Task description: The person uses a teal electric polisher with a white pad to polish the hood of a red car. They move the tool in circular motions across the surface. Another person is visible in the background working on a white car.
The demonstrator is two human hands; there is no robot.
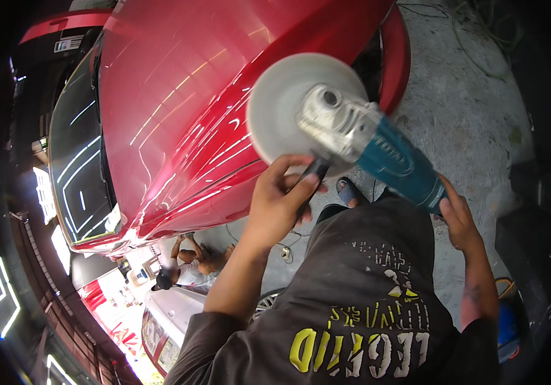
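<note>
Both my hands hold a car polisher (394, 157) with a teal body, a bare metal gear head and a wide, whitish round pad (275, 106). My left hand (279, 199) is closed around its black side handle (316, 173), beside the pad's rim. At the rear end of the teal body, my right hand (458, 215) grips the casing, its fingers partly hidden underneath. The pad looks smeared by motion. It overlaps the glossy red hood (185, 83) near the car's front edge; whether it touches the paint I cannot tell.
Left of the hood is the windshield (83, 167). Beyond the car, a person in a cap (185, 273) crouches near a silver car (173, 321). A hose (474, 54) lies on the concrete floor (436, 83) at upper right. Something blue (510, 324) stands at lower right.
</note>
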